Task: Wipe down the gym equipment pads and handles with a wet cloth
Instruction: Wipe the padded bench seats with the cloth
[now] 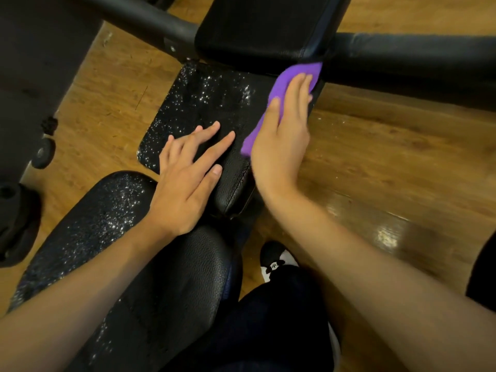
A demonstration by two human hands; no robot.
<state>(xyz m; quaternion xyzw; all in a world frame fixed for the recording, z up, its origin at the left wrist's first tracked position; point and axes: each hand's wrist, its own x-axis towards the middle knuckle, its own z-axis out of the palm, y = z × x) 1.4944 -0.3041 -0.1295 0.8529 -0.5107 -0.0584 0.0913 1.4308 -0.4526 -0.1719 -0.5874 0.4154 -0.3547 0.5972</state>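
A black seat pad (204, 103) lies in the middle, speckled with water drops on its left part. My left hand (185, 181) rests flat on its near end, fingers straight and spread. My right hand (284, 132) presses a purple cloth (290, 79) flat against the pad's right edge, fingers straight. Beyond it stands a black back pad (263, 25). A rounded black pad (128, 259) with water drops lies under my left forearm.
Black padded bars run off to the far left (139, 20) and to the right (416, 57). Dark weight plates (43, 153) sit at the left on the wooden floor (389, 162). My black and white shoe (276, 260) stands below the pad.
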